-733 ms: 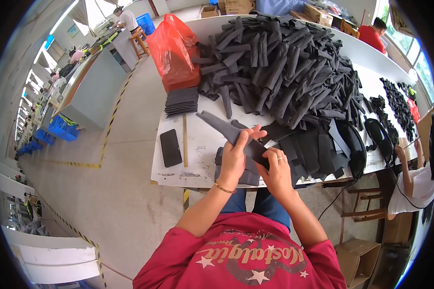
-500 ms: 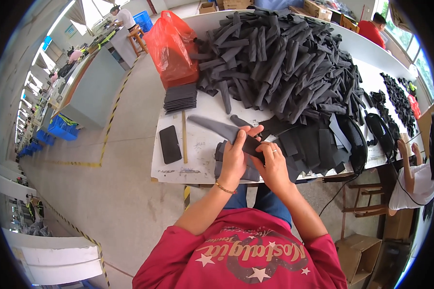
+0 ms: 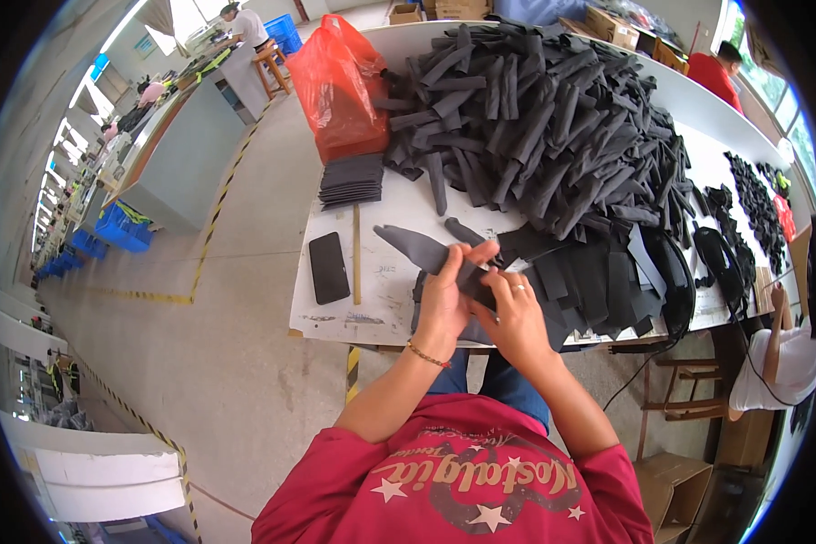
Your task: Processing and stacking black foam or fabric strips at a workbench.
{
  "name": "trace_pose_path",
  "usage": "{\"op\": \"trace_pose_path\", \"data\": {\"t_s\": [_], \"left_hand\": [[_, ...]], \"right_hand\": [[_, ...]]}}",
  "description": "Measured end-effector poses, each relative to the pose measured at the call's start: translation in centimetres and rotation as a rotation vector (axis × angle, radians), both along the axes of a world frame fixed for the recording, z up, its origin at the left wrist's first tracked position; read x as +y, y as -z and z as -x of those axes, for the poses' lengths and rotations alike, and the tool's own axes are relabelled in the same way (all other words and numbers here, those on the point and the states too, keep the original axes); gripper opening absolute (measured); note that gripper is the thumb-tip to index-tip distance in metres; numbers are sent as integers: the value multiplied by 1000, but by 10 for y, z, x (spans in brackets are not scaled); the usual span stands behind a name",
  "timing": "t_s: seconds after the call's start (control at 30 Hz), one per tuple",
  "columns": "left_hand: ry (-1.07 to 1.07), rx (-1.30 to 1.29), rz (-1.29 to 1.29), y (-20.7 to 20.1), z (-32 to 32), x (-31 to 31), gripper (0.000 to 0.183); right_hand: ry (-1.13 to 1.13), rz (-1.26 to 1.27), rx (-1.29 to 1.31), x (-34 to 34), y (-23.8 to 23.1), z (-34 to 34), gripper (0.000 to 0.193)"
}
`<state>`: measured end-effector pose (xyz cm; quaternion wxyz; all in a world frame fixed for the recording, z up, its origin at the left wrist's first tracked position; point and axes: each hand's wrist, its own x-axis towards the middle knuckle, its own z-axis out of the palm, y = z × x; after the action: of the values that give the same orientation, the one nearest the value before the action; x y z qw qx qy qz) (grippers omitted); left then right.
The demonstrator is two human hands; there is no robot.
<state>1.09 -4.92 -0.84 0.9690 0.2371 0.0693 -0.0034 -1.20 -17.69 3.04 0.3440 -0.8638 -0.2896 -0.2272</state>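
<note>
Two bare hands are busy with one dark grey cloth piece, which is above the near edge of one white desk. The left hand is closed around its middle, with the thumb on top; the right hand pinches the near end with the fingers. The far end of this piece points away to the left, free. I see one ring on the right hand and one bracelet on the left wrist.

Below the hands lies some grey cloth, partly hidden, so I cannot count it. One black phone lies at the left, and just beside it is one narrow yellowish strip. Behind these two things stands one neat stack of folded dark cloth, with many layers, and next to it one red plastic bag. One big heap of grey cloth tubes fills the back of the desk; these are too many for counting. Several flat black sheets overlap each other to the right of the hands, and near them are two curved black objects. Farther right, one co-worker in a white top sits near one wooden stool.
</note>
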Motion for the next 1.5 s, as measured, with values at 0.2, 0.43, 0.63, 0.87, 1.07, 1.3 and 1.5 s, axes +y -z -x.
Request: {"op": "trace_pose_path", "data": {"t_s": [0.2, 0.43, 0.63, 0.87, 1.07, 1.3, 1.5], "left_hand": [[67, -111, -46, -1, 14, -23, 30], [98, -6, -33, 2, 14, -21, 32], [-108, -130, -126, -23, -4, 6, 34], [-170, -88, -105, -24, 7, -8, 33], [-206, -82, -91, -18, 10, -16, 33], [-240, -56, -52, -16, 13, -20, 34], [-249, -60, -43, -13, 14, -22, 34]], "right_hand": [[-143, -32, 8, -13, 16, -2, 27], [-154, 37, 95, -27, 19, 1, 25], [-231, 41, 9, -36, 19, -7, 22], [-260, -43, -18, -29, 14, -14, 20], [-282, -113, 11, -22, 16, -12, 17], [-295, -115, 48, -18, 17, -11, 16], [-282, -104, 87, -17, 18, -10, 14]]}}
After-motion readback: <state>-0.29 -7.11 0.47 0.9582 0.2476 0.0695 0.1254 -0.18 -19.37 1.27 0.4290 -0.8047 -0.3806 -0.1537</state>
